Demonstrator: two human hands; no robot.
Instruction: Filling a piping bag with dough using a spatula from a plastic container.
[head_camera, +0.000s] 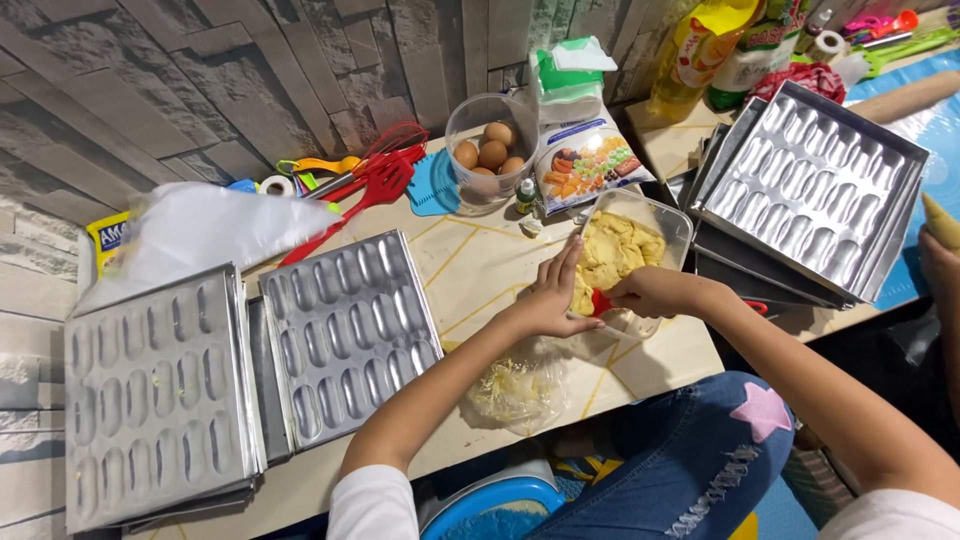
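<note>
dough tub (672, 222): clear rectangular plastic, open, right of frame centre on desk | dough (618, 250): pale yellow, lumpy, fills tub | red spatula (600, 303): at tub's near edge, mostly hidden | piping bag (520, 390): clear, dough-smeared, crumpled, lower centre
</note>
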